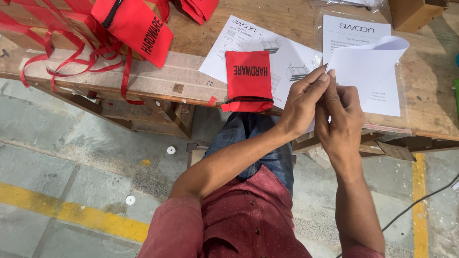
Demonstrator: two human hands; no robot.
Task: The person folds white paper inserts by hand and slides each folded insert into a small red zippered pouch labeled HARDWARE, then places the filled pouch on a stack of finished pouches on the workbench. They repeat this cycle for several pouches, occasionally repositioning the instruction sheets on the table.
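Fingers (319, 81) of the left hand (302, 102) and right hand (340, 117) pinch a folded white sheet (370, 71), right of the red drawstring pouch (248, 79) on the wooden workbench (430, 95).

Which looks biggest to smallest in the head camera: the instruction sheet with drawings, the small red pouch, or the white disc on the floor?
1. Instruction sheet with drawings
2. Small red pouch
3. White disc

The disc lies farther down on the floor, yet it is plainly the smallest.

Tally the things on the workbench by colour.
Red fabric pouches: 3, one by the bench edge, one on the pile at top left, one cut off at the top.
White paper sheets: 3
Total: 6
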